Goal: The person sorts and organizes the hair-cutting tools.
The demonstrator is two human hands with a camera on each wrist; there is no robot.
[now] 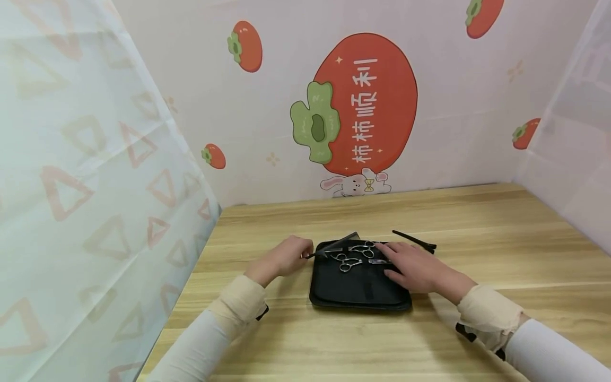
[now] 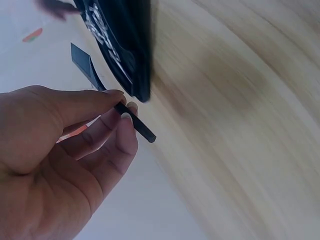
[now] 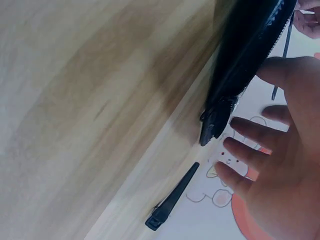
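Observation:
A black zip case (image 1: 341,289) lies on the table with two pairs of silver scissors (image 1: 350,263) on it. At its far left corner my left hand (image 1: 290,254) pinches the end of a thin black comb (image 2: 87,65) between thumb and fingertips. The comb slants across the case's far left part, above the scissors. My right hand (image 1: 412,268) is over the right side of the case, fingers extended, near the scissor blades. In the right wrist view, the fingers (image 3: 250,132) are spread and hold nothing; whether they touch the case is unclear.
A black hair clip (image 1: 414,240) lies on the wooden table (image 1: 267,339) beyond the right hand. Printed cloth walls stand behind the table (image 1: 267,106) and along its left (image 1: 95,185) and right sides.

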